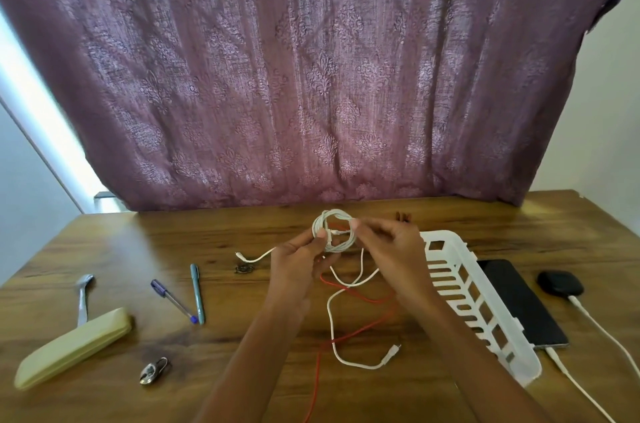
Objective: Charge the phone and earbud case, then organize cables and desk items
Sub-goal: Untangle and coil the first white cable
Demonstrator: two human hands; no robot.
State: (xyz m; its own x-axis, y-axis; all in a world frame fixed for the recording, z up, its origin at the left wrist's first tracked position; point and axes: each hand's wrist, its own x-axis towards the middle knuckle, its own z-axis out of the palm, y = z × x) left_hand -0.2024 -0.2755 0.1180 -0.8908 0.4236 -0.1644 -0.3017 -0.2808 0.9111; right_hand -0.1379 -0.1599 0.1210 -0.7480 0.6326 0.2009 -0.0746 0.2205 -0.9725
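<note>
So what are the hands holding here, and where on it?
A coiled white cable: the left hand pinches the coil's left side, the right hand its upper right edge.

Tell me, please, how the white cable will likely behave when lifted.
Probably floppy: the white cable hangs in loose curves below its coil. Likely light: the left hand and right hand pinch it by fingertips. It may drag the red cable.

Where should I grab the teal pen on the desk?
Pinch the teal pen across its barrel on the far half, from above. It lies flat, and its near end crowds the tip of the purple-capped pen; the far half stands free.
</note>
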